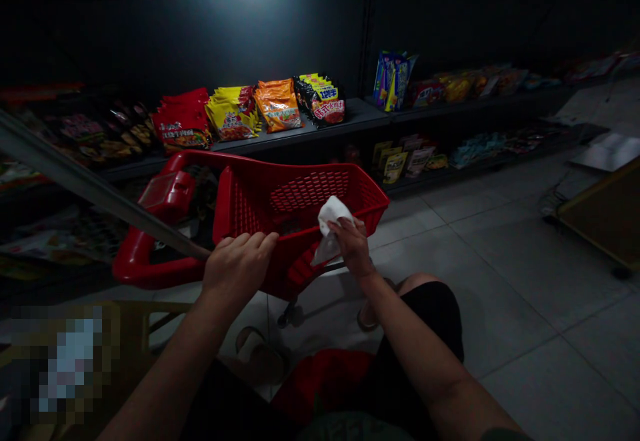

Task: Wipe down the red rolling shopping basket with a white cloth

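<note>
The hands are both at the red basket [280, 194], and parts of them are hard to see. The left hand [239, 264] has its fingertips tucked over the basket's edge, out of sight. The right hand [354, 246] hides part of the white cloth [331, 224]. The room is very dark. The shelves far to the left of the left hand are almost black, and a square patch [60, 361] below that hand is blurred. A grey bar [90, 184] comes in from the left and ends behind the left hand.

The left hand is curled shut on the near edge of the basket. The right hand is closed on the cloth, pinching it with bent fingers and holding it against the basket's rim. The basket lies tipped on its side, just ahead of both hands, with a small wheel [283, 321] under it.

Beyond the hands, a shelf [360, 113] holds red packs [183, 120], yellow packs [233, 113] and orange packs [278, 104]. They have writing on them, but it is too small to read.
</note>
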Demonstrator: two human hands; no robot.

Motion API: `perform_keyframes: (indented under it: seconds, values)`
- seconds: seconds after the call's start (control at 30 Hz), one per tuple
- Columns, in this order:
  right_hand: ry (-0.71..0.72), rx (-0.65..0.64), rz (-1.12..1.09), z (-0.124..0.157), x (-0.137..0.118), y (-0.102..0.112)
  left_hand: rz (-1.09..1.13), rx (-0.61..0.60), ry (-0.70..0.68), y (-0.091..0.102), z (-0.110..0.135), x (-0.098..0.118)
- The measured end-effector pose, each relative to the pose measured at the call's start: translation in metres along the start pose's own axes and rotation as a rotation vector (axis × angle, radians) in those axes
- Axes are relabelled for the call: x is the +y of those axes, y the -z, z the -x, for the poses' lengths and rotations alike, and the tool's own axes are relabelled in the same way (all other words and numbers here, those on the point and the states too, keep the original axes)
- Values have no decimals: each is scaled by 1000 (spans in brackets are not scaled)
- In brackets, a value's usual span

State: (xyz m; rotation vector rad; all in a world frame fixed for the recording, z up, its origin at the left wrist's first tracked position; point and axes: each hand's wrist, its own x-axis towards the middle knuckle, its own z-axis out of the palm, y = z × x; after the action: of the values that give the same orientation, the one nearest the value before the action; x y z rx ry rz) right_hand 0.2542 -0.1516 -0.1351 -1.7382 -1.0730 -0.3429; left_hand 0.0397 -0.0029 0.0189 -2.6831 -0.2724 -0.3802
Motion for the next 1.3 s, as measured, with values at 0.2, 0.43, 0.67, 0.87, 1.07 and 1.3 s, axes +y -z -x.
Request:
perform_keyframes:
  seconds: [0.2, 0.43, 0.67, 0.87, 1.07, 1.3]
  values:
    - [-461, 662, -21, -9, 83, 34, -37, 15, -28, -1, 7, -7]
    - [-494, 393, -138, 34, 10, -53, -54, 29, -38, -10, 3, -11]
    - [-574, 364, -259, 28, -1, -30, -82, 25, -12, -12, 5, -16]
    - [-666, 425, -336, 2, -27, -50, -64, 29, -14, -10, 4, -17]
    - [-542, 143, -533, 20, -73, -72, -69, 92, 1, -14, 3, -21]
    - [-402, 80, -435, 39, -71, -94, 14, 89, 40, -13, 4, -21]
